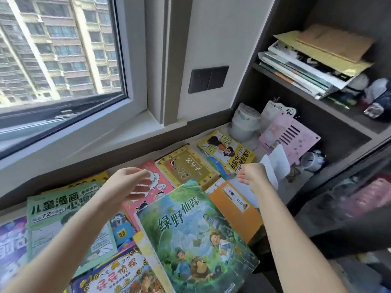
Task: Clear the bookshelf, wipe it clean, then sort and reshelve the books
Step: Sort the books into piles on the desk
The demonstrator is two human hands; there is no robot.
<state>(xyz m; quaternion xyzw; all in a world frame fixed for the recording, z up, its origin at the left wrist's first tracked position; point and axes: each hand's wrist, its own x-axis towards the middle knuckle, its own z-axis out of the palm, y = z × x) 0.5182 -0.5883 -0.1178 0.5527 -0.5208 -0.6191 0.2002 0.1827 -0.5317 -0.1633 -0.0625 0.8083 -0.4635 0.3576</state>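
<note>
1. Nearest, a purple book with a gold border (120, 273) is cut off by the bottom edge. A green storybook (196, 235) lies tilted on top of the pile and overlaps its corner.
2. To the left, a green comic book (63, 210) is partly hidden under the left forearm. A blue-purple book (11, 246) is cut by the left edge.
3. These books all lie flat on the table (296, 187), overlapping one another.
4. The left hand (129, 185) hovers above a pink book (160, 182). Its fingers are loose and spread, grasping nothing, and they are blurred.
5. The right hand (254, 176) shows its back to the camera and grasps a white sheet (275, 163). Its fingers are mostly hidden, and I cannot tell whether the sheet is cloth or paper.
6. An orange book (234, 208) lies partly under the storybook. Beyond it, a gold book (188, 166) and a yellow book (228, 153) lie near the wall.
7. Farther on, a white tub (245, 123) and a leaning pink board (289, 136) stand in the bottom of the bookshelf (347, 117). The small things beside them are too blurred to name.
8. On the shelf above lies a slanted stack of books (306, 66) topped with cardboard (334, 41). The dark items to its right are hard to make out.
9. Farthest, a wall switch (208, 79) is beside the window (63, 49).
</note>
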